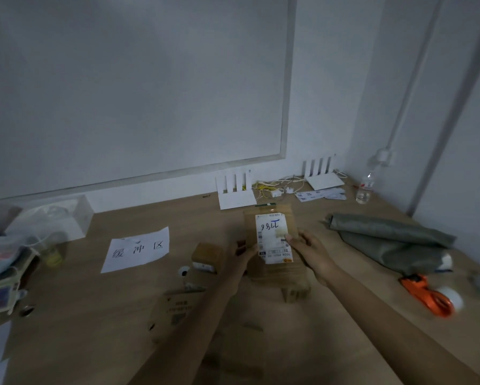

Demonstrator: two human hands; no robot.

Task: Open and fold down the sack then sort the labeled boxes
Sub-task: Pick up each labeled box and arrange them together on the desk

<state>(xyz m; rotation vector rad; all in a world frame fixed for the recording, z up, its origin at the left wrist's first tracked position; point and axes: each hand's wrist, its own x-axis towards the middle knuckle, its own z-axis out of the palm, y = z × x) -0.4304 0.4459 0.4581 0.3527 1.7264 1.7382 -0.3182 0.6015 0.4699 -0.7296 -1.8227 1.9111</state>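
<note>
Left hand [243, 252] and right hand [308, 250] grip the labeled cardboard box [272, 240] from both sides, label up, likely for reading, right of the handwritten paper sign [136, 250].

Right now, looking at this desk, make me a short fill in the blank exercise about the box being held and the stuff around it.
1. The labeled box is held by ____ hands.
2. The tape dispenser near the right edge of the desk is ____ in color.
3. The gray sack lies to the ____ of the held box.
4. The paper sheet with handwritten characters lies to the ____ of the held box.

Missing words: both; orange; right; left
</note>
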